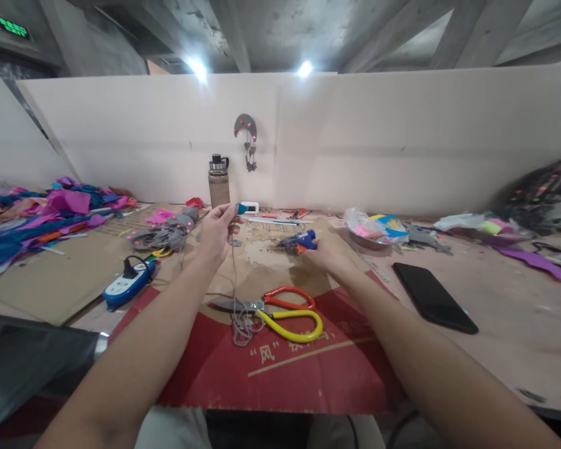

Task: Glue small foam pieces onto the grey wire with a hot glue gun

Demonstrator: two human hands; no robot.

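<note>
My left hand (216,232) pinches a small teal piece (242,209), perhaps felt, between thumb and fingertips. From beneath that hand a thin grey cord (234,274) hangs down to a loose tangle on the red board. My right hand (328,251) is closed around a blue glue gun (303,239) with an orange trigger, its nozzle pointing left over the glue-stained board. Between my forearms lie scissors (290,315) with one red and one yellow handle, their blades partly under the cord.
A bottle (219,182) stands at the back. Left are a blue power strip (128,284), grey felt pieces (171,231) and piled coloured fabric (65,206). On the right lie a phone (434,297) and a bowl of scraps (371,237). A moon ornament (245,128) hangs on the white partition.
</note>
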